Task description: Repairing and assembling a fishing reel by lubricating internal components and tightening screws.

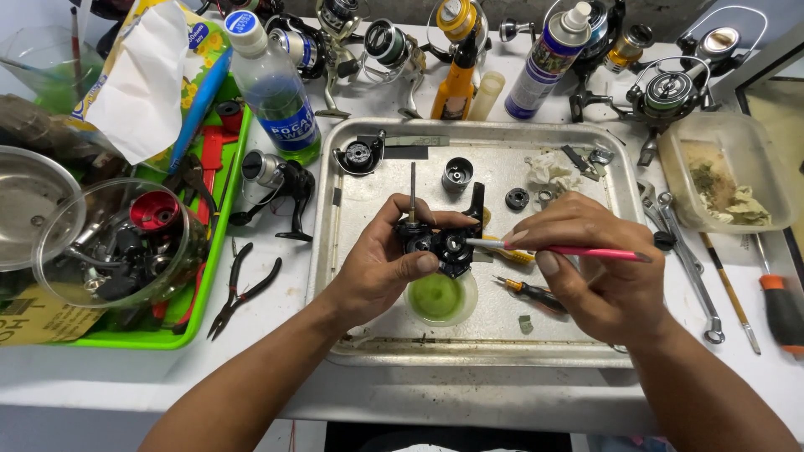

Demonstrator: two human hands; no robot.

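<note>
Left hand (387, 264) fingers clamp a black reel body (441, 238) over the tray (352, 335); right hand (590, 268) fingers pinch a pink brush (578, 250) touching it.

Two hands (381, 264) (590, 272), one metal tray (494, 347), two wrenches (682, 251), one pair of pliers (243, 289).

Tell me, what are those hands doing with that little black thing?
A person's left hand holds a small black fishing reel body over a metal tray. The right hand holds a thin pink brush with its tip against the reel body. Just below sits a small round tub of green grease. Loose reel parts lie on the tray, and more fishing reels, pliers and wrenches lie around it.
</note>
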